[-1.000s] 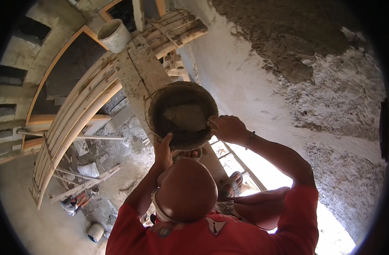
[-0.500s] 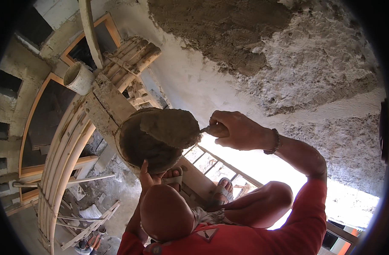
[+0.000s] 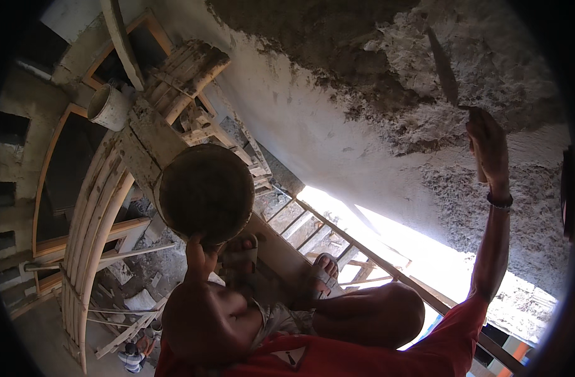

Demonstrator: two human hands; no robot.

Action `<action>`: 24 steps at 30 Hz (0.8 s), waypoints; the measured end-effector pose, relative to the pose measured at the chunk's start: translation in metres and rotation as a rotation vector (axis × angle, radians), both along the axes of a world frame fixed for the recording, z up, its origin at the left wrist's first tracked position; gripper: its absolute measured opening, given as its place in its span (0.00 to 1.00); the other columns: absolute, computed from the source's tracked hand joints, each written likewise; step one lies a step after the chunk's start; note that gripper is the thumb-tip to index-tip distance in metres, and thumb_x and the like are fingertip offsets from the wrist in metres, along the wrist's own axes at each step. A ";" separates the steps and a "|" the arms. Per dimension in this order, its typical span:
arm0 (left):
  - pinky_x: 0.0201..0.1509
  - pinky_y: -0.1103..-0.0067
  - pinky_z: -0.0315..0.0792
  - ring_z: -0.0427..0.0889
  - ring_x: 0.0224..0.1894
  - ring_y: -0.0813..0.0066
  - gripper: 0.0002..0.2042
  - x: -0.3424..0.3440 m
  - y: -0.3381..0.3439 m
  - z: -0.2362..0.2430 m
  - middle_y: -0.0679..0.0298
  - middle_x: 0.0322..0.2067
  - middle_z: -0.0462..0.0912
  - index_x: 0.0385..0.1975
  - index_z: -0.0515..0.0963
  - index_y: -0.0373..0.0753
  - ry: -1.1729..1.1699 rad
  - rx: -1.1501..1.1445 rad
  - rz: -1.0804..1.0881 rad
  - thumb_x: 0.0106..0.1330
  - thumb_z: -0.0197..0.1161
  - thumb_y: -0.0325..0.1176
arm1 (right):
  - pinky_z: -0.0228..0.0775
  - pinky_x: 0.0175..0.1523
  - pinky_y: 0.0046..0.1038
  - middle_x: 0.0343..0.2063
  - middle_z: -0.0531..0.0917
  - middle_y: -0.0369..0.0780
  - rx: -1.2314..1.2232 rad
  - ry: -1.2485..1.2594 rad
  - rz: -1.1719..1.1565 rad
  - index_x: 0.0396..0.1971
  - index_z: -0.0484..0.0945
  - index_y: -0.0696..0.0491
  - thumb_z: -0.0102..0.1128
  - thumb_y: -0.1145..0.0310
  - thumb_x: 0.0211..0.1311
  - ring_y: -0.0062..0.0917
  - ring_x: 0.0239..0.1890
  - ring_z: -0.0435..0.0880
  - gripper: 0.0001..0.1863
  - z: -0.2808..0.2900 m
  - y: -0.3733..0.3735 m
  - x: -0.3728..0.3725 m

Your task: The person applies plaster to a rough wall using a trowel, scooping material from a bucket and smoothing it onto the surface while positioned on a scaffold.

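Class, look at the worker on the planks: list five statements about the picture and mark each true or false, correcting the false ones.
1. The left hand holds the dark round container at its near rim. True.
2. The trowel's blade is inside the container. False: the trowel is held up by the wall, away from the container.
3. The right hand grips the trowel. True.
4. The right wrist is bare. False: it wears a dark band.
5. The person's shirt is red. True.

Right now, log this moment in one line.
left hand: holds bucket; right hand: grips trowel, raised near wall; wall: part dark, part pale
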State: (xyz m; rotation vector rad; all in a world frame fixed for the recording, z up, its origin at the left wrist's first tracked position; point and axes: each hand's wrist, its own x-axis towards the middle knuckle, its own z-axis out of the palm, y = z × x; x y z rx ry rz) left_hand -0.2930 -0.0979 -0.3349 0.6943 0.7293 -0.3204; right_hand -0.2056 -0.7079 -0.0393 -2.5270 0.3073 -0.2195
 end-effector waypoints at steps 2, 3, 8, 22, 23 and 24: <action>0.60 0.59 0.74 0.78 0.56 0.57 0.20 -0.006 0.005 -0.019 0.56 0.54 0.77 0.57 0.70 0.36 -0.099 0.059 -0.013 0.66 0.55 0.31 | 0.65 0.22 0.20 0.20 0.75 0.32 0.045 -0.038 -0.032 0.55 0.75 0.59 0.55 0.67 0.66 0.12 0.19 0.72 0.20 0.033 0.028 -0.007; 0.60 0.60 0.74 0.78 0.54 0.57 0.19 -0.011 0.000 -0.016 0.56 0.53 0.77 0.57 0.71 0.36 -0.140 0.169 0.012 0.65 0.55 0.31 | 0.65 0.22 0.20 0.21 0.75 0.32 0.094 -0.027 -0.016 0.54 0.75 0.59 0.56 0.67 0.66 0.12 0.19 0.71 0.19 0.029 0.038 -0.006; 0.50 0.64 0.80 0.81 0.47 0.57 0.18 0.005 0.015 -0.036 0.56 0.46 0.78 0.52 0.73 0.36 -0.201 0.431 -0.103 0.61 0.58 0.30 | 0.66 0.23 0.21 0.24 0.77 0.33 0.312 0.344 0.163 0.52 0.75 0.59 0.60 0.70 0.65 0.13 0.19 0.72 0.17 -0.027 0.097 -0.019; 0.26 0.76 0.69 0.76 0.28 0.75 0.10 0.063 -0.057 0.051 0.65 0.28 0.76 0.36 0.77 0.36 0.106 0.544 -0.612 0.54 0.59 0.25 | 0.79 0.33 0.39 0.26 0.81 0.45 -0.588 0.294 0.783 0.41 0.76 0.53 0.56 0.71 0.58 0.38 0.31 0.84 0.10 -0.198 0.234 -0.023; 0.28 0.76 0.69 0.76 0.29 0.75 0.11 0.062 -0.066 0.052 0.65 0.28 0.76 0.37 0.77 0.35 0.082 0.548 -0.640 0.53 0.59 0.25 | 0.79 0.33 0.40 0.27 0.81 0.46 -0.433 0.345 0.776 0.40 0.75 0.53 0.56 0.70 0.58 0.40 0.31 0.84 0.10 -0.217 0.230 -0.035; 0.30 0.76 0.69 0.75 0.30 0.75 0.12 0.064 -0.082 0.061 0.65 0.29 0.76 0.39 0.77 0.35 0.053 0.550 -0.674 0.53 0.59 0.25 | 0.79 0.34 0.41 0.27 0.81 0.47 -0.279 0.394 0.758 0.38 0.75 0.54 0.57 0.69 0.57 0.41 0.31 0.84 0.10 -0.235 0.225 -0.048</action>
